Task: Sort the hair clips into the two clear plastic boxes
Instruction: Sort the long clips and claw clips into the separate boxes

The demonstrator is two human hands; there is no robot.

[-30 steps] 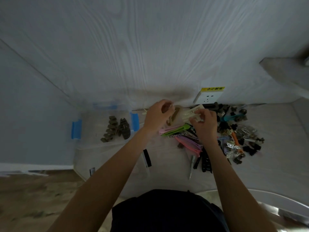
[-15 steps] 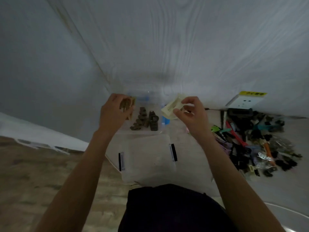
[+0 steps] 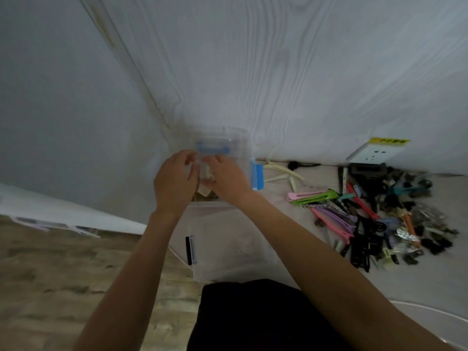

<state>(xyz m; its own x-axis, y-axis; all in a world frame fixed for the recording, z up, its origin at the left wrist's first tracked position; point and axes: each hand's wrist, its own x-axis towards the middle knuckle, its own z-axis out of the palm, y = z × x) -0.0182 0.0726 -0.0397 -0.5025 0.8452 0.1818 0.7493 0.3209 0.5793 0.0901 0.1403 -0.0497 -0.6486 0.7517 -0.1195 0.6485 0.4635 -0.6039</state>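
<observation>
Dim, bluish, soft picture, slightly motion-blurred, with wide-angle bending toward the edges.

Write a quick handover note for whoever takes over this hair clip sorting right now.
Left hand and right hand: both over the far clear plastic box with blue latches, fingers curled round cream clips; the exact grip is blurred.
Near clear plastic box with the black latch: looks to hold no clips.
Done: a few brown clips lie in the far box.
Left: the mixed pile of coloured and black hair clips on the floor to the right, plus loose cream clips beside the blue latch. Judging by this, most sorting remains.
</observation>
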